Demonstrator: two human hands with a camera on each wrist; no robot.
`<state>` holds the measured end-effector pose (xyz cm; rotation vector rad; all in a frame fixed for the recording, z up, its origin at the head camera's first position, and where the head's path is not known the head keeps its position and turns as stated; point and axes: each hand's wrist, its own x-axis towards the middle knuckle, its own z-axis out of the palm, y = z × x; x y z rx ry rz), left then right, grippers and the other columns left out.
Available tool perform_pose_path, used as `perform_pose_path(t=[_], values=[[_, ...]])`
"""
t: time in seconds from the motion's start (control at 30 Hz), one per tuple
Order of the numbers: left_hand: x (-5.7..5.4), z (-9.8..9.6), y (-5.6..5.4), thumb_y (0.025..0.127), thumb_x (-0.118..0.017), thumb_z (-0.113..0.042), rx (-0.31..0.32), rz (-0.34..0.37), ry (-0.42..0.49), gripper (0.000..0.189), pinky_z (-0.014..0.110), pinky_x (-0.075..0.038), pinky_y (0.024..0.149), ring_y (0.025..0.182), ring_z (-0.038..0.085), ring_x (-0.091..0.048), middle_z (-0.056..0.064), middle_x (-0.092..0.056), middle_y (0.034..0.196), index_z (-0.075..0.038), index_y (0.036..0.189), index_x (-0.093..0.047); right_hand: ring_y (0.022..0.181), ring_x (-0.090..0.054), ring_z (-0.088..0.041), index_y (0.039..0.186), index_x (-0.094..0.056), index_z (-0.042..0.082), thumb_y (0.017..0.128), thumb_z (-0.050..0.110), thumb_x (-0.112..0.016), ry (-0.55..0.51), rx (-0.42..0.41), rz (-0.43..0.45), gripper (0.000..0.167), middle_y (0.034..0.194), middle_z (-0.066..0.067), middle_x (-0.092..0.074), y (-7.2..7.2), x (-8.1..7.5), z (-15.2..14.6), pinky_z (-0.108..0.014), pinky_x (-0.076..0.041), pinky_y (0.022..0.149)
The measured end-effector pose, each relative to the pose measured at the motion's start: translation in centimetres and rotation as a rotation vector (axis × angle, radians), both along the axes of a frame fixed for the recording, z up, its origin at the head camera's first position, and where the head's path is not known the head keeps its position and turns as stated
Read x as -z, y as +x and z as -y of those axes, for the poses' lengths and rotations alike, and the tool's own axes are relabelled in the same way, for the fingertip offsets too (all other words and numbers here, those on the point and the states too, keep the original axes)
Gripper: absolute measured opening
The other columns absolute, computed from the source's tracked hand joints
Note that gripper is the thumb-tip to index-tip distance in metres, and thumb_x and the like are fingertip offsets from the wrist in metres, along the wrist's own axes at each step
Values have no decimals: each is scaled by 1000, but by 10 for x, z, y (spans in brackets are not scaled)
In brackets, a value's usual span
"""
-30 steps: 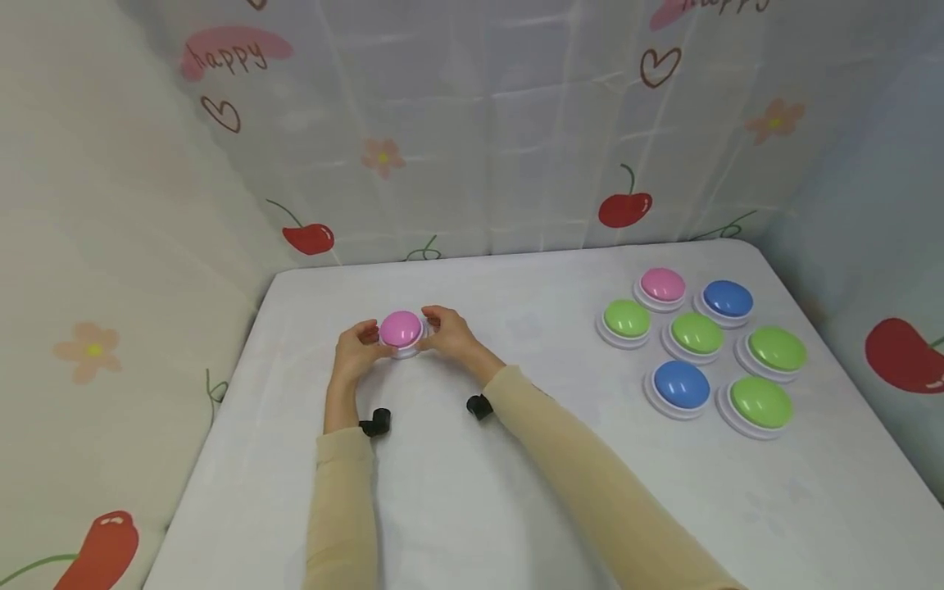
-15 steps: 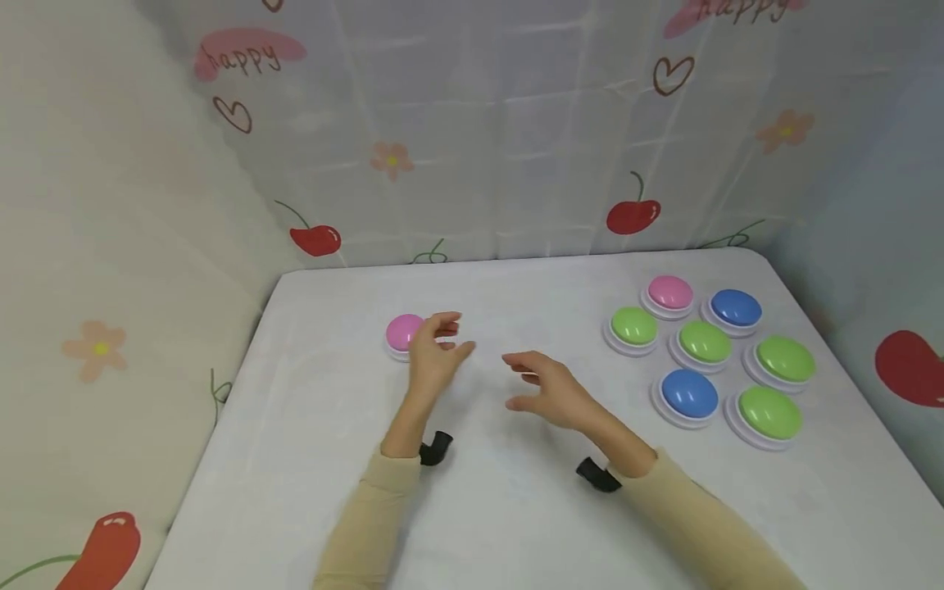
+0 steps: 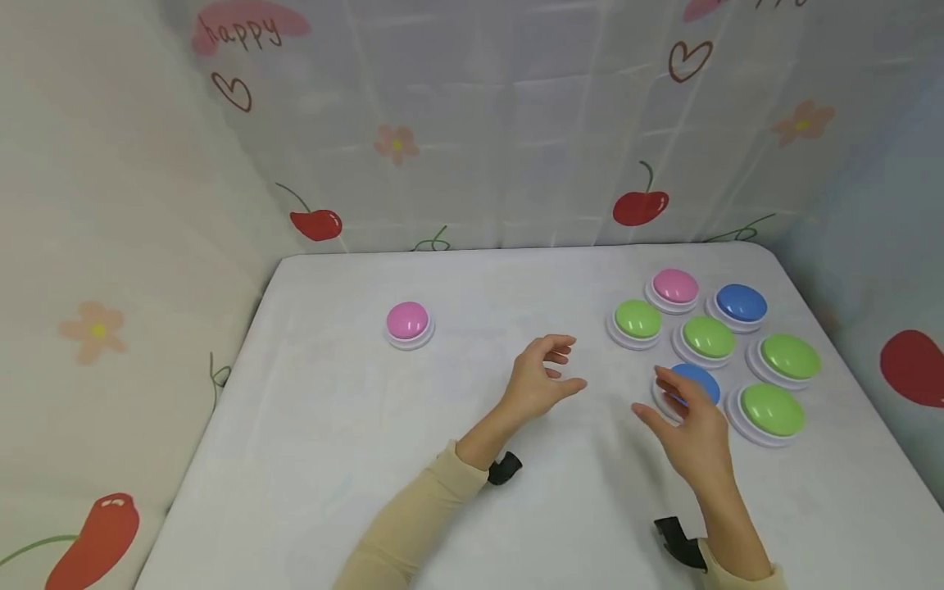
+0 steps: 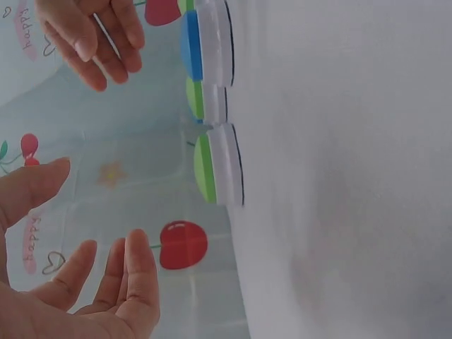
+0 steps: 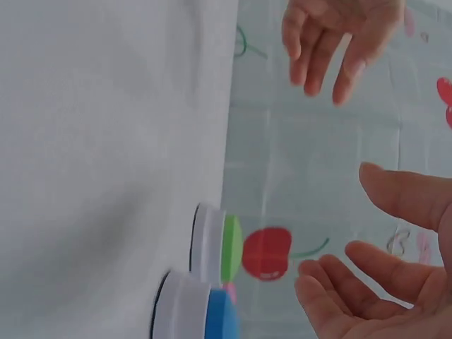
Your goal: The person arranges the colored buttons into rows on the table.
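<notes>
My left hand (image 3: 537, 379) hovers over the middle of the table with fingers loosely bent and nothing in them. To its right, my right hand (image 3: 692, 430) is raised beside the front blue push button (image 3: 697, 381) and overlaps part of it in the head view. Its thumb and fingers are spread apart, holding nothing. In the right wrist view that blue button (image 5: 221, 314) sits below the fingers, apart from them. A pink push button (image 3: 407, 320) on a white base stands alone at the left of the table.
Beside the right hand cluster green buttons (image 3: 772, 410), a second blue button (image 3: 741, 303) and another pink button (image 3: 675, 287), all on white round bases. A white cloth covers the table (image 3: 295, 459). A printed curtain (image 3: 501, 147) hangs behind its back edge.
Both hands have left the pink button at the left and swung right, the right hand reaching the blue button's side. The pink button stays on the table.
</notes>
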<state>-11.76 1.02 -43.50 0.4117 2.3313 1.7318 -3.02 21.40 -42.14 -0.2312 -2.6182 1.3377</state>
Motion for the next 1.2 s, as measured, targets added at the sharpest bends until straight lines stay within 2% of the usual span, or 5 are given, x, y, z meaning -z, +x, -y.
perform_pose_path(t=[0.13, 0.27, 0.43, 0.77, 1.2], values=[[2, -5, 3, 77, -80, -4, -4, 31, 17, 55, 21, -54, 85, 105, 20, -60, 16, -60, 123, -10, 127, -59, 120, -55, -21, 138, -53, 3, 85, 7, -75, -51, 325, 63, 58, 132, -17, -56, 7, 8, -19, -6, -41, 99], [5, -8, 3, 77, -79, -4, -6, 43, 36, 56, 27, -55, 87, 105, 22, -60, 17, -60, 123, -6, 129, -58, 134, -48, -29, 145, -46, 9, 88, 12, -72, -98, 459, 155, 63, 144, -14, -49, 6, 14, -33, -27, -41, 110], [12, -14, 4, 78, -79, -4, 22, 89, 34, 57, 25, -55, 86, 106, 25, -61, 18, -61, 123, -5, 130, -57, 142, -40, -26, 149, -40, 8, 86, 10, -73, -201, 461, 195, 71, 153, -13, -41, -1, 24, -41, -30, -37, 114], [25, -27, 16, 77, -80, -5, 91, 100, 9, 57, 17, -52, 81, 100, 16, -61, 15, -63, 121, -5, 129, -59, 143, -36, -31, 151, -31, 2, 84, 1, -72, -337, 445, 202, 78, 154, -20, -36, -2, 43, -47, -32, -30, 119], [26, -28, 22, 77, -80, -6, 147, 75, -12, 56, 12, -50, 79, 99, 12, -61, 15, -63, 120, -4, 129, -58, 139, -39, -40, 151, -29, 0, 87, 13, -71, -191, 452, 200, 78, 151, -28, -37, -5, 57, -44, -47, -34, 115]])
